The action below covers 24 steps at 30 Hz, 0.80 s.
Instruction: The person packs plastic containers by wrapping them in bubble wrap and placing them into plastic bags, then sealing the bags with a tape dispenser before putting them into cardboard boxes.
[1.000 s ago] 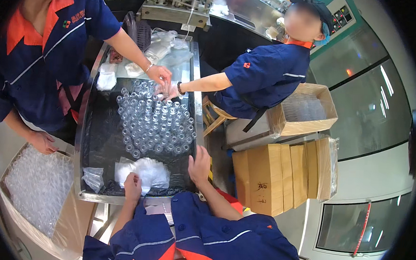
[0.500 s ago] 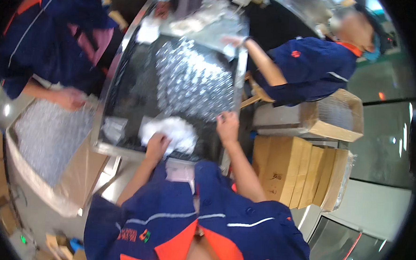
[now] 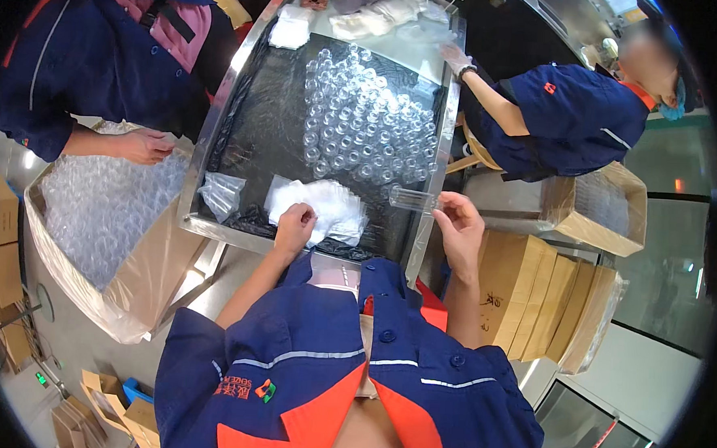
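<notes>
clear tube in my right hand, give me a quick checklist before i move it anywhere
1. Clear tube secure in the right hand: ok, pinched at one end between thumb and fingers.
2. Tube apart from the clustered tubes: ok, a gap shows between them.
3. Left hand at the pale bags: ok, its fingers are at the pile.
4. One bag separated from the pile: cannot tell, the fingers hide it.
5. Tube free of cracks: cannot tell, too small to see.
6. Co-worker's gloved hand out of the way: ok, it is at the table's far right edge.
</notes>
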Each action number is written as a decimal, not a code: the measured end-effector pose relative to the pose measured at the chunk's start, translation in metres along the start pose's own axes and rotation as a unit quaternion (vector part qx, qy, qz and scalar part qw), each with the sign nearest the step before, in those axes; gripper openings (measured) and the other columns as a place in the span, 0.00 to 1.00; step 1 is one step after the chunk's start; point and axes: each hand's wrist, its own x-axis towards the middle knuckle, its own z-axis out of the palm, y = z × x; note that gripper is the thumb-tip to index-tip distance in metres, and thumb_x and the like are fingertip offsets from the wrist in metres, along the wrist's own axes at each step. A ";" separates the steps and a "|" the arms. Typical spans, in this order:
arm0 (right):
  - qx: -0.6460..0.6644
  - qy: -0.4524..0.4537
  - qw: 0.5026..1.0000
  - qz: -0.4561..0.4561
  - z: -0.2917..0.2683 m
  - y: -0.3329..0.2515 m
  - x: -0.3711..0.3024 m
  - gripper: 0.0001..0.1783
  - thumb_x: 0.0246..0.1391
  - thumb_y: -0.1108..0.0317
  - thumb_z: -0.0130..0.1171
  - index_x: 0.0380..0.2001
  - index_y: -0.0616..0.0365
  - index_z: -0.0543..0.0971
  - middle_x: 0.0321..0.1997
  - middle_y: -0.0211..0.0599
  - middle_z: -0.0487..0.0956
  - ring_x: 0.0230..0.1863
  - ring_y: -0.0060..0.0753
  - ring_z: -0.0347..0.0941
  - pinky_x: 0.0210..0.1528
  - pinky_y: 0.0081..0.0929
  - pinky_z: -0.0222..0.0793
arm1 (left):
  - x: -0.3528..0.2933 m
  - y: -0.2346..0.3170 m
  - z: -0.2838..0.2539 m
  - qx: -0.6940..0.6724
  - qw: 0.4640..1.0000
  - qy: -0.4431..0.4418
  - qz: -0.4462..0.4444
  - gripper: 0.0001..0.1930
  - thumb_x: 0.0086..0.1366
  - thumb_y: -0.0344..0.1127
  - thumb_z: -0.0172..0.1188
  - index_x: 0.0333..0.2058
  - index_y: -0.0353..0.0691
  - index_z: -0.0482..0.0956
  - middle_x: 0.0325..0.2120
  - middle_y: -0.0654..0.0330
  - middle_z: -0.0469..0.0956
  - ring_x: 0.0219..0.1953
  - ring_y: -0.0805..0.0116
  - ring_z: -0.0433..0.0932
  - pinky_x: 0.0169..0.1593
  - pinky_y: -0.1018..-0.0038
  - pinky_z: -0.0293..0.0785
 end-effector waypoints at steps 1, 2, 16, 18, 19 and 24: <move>0.056 -0.019 0.998 -0.036 0.004 -0.019 -0.005 0.16 0.47 0.86 0.56 0.41 0.63 0.76 0.38 0.30 0.74 0.40 0.20 0.71 0.44 0.17 0.67 | 0.000 0.000 0.000 0.001 1.000 0.000 0.002 0.06 0.54 0.26 0.62 0.30 0.32 0.76 0.26 0.52 0.75 0.26 0.61 0.76 0.31 0.71 0.73; 0.111 -0.038 0.990 -0.072 0.008 -0.037 -0.008 0.17 0.47 0.88 0.56 0.41 0.64 0.75 0.40 0.31 0.73 0.42 0.21 0.71 0.45 0.18 0.67 | -0.001 -0.002 0.001 -0.004 1.000 0.009 0.011 0.06 0.54 0.25 0.61 0.30 0.32 0.76 0.26 0.52 0.75 0.26 0.61 0.76 0.31 0.71 0.74; 0.177 -0.121 0.935 -0.282 0.037 -0.118 -0.017 0.20 0.43 0.91 0.56 0.41 0.65 0.74 0.43 0.41 0.73 0.45 0.30 0.70 0.46 0.25 0.67 | -0.008 -0.004 0.003 -0.006 0.998 0.062 0.030 0.04 0.53 0.24 0.59 0.29 0.34 0.76 0.25 0.53 0.75 0.26 0.62 0.77 0.31 0.70 0.74; 0.180 -0.128 0.928 -0.299 0.040 -0.124 -0.017 0.20 0.43 0.92 0.55 0.40 0.65 0.74 0.42 0.42 0.73 0.46 0.31 0.70 0.47 0.26 0.68 | -0.010 -0.007 0.002 -0.007 0.997 0.066 0.039 0.05 0.52 0.23 0.59 0.30 0.34 0.76 0.25 0.53 0.75 0.25 0.60 0.76 0.31 0.69 0.73; 0.182 -0.132 0.921 -0.318 0.041 -0.127 -0.017 0.20 0.42 0.92 0.55 0.40 0.64 0.74 0.42 0.43 0.73 0.46 0.33 0.70 0.47 0.27 0.68 | -0.010 -0.009 0.002 -0.007 0.997 0.070 0.040 0.05 0.52 0.23 0.59 0.30 0.34 0.76 0.25 0.53 0.75 0.25 0.60 0.76 0.31 0.69 0.73; 0.199 -0.132 0.913 -0.330 0.041 -0.134 -0.021 0.20 0.41 0.92 0.56 0.40 0.64 0.73 0.42 0.43 0.73 0.46 0.35 0.70 0.47 0.29 0.68 | -0.011 -0.007 0.004 0.003 0.995 0.085 0.045 0.07 0.53 0.23 0.57 0.32 0.34 0.74 0.25 0.52 0.75 0.26 0.58 0.76 0.32 0.69 0.73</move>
